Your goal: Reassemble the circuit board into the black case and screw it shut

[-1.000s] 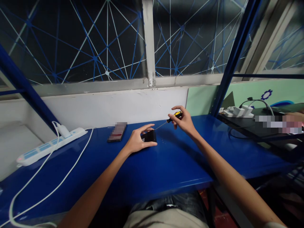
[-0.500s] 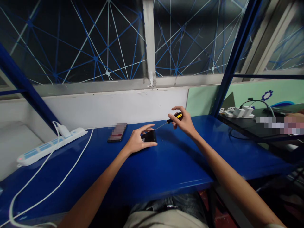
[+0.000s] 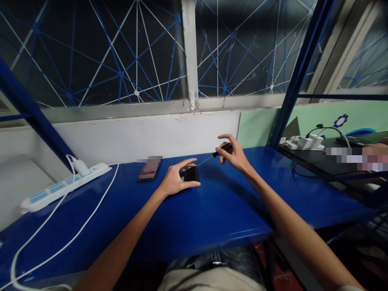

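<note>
A small black box-like object point(image 3: 190, 174) stands on the blue table point(image 3: 212, 214), with my left hand point(image 3: 176, 178) gripping it between thumb and fingers. My right hand point(image 3: 233, 154) holds a black and yellow screwdriver point(image 3: 223, 149) by its handle, index finger raised. The thin shaft slants down to the left, and its tip is at the upper right edge of the black object. Whether the tip sits in a screw is too small to tell. Tiny specks lie on the table just right of the object.
Left of my left hand lies a phone point(image 3: 150, 169). A white power strip point(image 3: 66, 188) with a plug and looping white cables point(image 3: 93, 214) occupies the table's left side. Past the blue post point(image 3: 291, 85), a black table holds adapters point(image 3: 311, 141); a blurred hand shows at the right edge.
The screwdriver handle has turned in my right hand, so less of its yellow part shows. My left hand and the black object have stayed in place.
</note>
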Motion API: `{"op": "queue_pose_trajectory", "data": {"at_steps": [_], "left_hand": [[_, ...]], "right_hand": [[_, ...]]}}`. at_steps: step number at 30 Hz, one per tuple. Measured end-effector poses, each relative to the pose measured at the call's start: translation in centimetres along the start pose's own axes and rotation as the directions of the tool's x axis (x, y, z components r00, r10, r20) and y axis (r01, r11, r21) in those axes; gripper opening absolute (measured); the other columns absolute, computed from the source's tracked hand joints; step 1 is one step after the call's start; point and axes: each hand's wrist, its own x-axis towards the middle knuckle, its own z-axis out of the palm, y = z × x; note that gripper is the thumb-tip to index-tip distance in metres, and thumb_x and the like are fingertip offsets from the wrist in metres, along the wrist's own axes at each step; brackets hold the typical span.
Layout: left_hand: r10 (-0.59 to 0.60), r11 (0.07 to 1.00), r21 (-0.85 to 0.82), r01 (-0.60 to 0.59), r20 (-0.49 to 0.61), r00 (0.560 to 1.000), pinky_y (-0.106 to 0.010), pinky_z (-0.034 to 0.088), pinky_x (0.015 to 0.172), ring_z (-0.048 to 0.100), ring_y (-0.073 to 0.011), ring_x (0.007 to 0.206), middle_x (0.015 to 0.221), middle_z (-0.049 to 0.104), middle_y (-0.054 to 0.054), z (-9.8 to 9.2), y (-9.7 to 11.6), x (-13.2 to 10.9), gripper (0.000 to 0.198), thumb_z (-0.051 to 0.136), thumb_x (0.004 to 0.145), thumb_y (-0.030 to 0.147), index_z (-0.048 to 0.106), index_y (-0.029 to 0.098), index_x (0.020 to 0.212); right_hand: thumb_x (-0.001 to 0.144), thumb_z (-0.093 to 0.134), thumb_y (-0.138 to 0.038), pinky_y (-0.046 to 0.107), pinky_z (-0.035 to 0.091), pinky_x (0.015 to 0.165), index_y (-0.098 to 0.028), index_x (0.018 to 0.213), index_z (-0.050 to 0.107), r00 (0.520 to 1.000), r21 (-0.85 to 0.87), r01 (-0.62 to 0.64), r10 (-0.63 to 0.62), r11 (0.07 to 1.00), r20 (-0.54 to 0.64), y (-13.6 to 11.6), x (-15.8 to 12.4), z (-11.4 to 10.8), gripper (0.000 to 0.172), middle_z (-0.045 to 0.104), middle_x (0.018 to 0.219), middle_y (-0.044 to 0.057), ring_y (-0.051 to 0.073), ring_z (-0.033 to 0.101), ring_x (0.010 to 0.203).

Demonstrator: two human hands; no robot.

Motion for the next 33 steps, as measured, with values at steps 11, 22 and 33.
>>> {"op": "queue_pose_trajectory", "data": {"at_steps": [11, 22, 33], "left_hand": [[0.006, 1.000, 0.006, -0.006, 0.002, 1.000, -0.046, 0.048, 0.092, 0.062, -0.0292, 0.110, 0.120, 0.066, -0.010, 0.01, -0.08, -0.02, 0.074, 0.079, 0.067, 0.042, 0.051, 0.025, 0.133], [0.015, 1.000, 0.008, -0.015, 0.007, 1.000, -0.045, 0.048, 0.092, 0.061, -0.0279, 0.110, 0.119, 0.066, -0.008, 0.04, 0.02, -0.06, 0.075, 0.080, 0.067, 0.040, 0.050, 0.027, 0.135], [0.008, 1.000, 0.017, -0.009, 0.022, 1.000, -0.044, 0.048, 0.092, 0.061, -0.0286, 0.110, 0.120, 0.066, -0.011, 0.05, 0.16, -0.02, 0.075, 0.080, 0.067, 0.041, 0.050, 0.024, 0.134]], "right_hand": [[0.080, 0.064, -0.048, 0.027, 0.049, 0.047, -0.021, 0.119, 0.048, 1.000, -0.021, -0.016, 0.016, 1.000, -0.016, 0.29, 0.00, 0.09, 0.049, 0.061, 0.057, -0.004, 0.015, 0.060, 0.045], [0.076, 0.069, -0.049, 0.027, 0.049, 0.046, -0.020, 0.117, 0.048, 0.999, -0.011, -0.018, 0.018, 1.000, -0.043, 0.44, 0.20, 0.21, 0.054, 0.060, 0.053, -0.004, 0.016, 0.060, 0.046], [0.073, 0.072, -0.046, 0.027, 0.050, 0.044, -0.019, 0.116, 0.047, 1.000, 0.061, -0.013, 0.015, 0.998, -0.019, 0.49, 0.27, 0.37, 0.056, 0.063, 0.057, -0.003, 0.016, 0.061, 0.044]]}}
